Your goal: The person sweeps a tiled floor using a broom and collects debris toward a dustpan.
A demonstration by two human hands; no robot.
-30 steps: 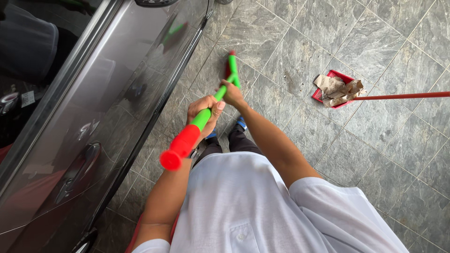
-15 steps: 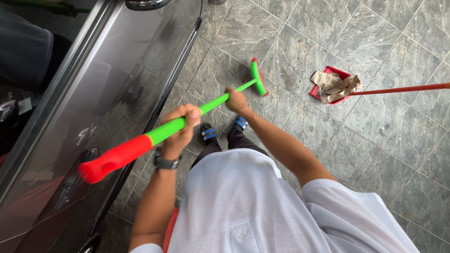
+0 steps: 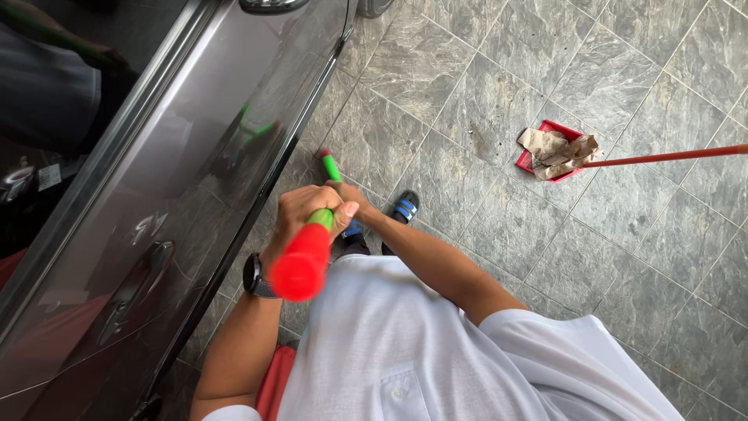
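grey stone floor tiles (image 3: 623, 70) run under me, and a dark grey car door (image 3: 179, 156) fills the floor's left edge, its handle low down near my elbow. i stand close beside it, blue-strapped sandals (image 3: 404, 206) on the tiles.

my left hand (image 3: 306, 218) is wrapped tight round the broom handle (image 3: 323, 214) just where the green shaft meets the fat red grip (image 3: 300, 265), thumb laid over the top. my right hand (image 3: 352, 199) sits further down the same shaft, mostly hidden behind the left, so i cannot tell how its fingers lie, though it seems closed on the stick. the handle points almost straight away from me, foreshortened, its far end down by the tiles next to the car; the head is hard to make out from here.

this feels to me like a light, stiff plastic stick: easy to swing, not likely to bend. the red grip looks thicker and less slippery than the smooth green part, so that is the better place for the upper hand, with the lower hand spread well apart for leverage.

toward the floor's right edge lies a red dustpan (image 3: 545, 160) with crumpled brown paper (image 3: 557, 148) in it, its long red handle (image 3: 670, 157) reaching off right, well apart from my hands.
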